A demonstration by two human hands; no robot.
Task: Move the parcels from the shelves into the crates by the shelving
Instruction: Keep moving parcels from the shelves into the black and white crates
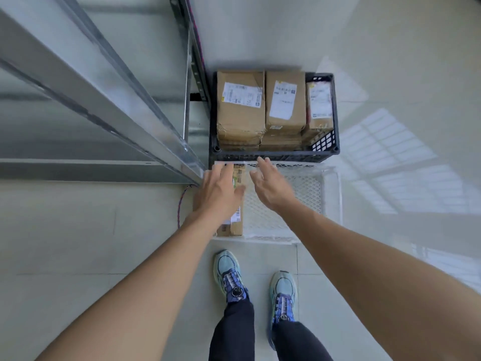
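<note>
A white mesh crate stands on the floor at the shelving's corner. One brown cardboard parcel lies along its left side, partly hidden under my left hand. That hand hovers above the parcel with fingers spread and straight. My right hand is over the crate's middle, fingers loose and holding nothing. Behind the white crate, a black crate holds three upright cardboard parcels with white labels, and more boxes beneath them.
The grey metal shelving fills the left side, its corner post meeting the crates. A red-blue cable hangs by the post. My two feet in blue shoes stand just before the white crate. Pale tiled floor lies to the right.
</note>
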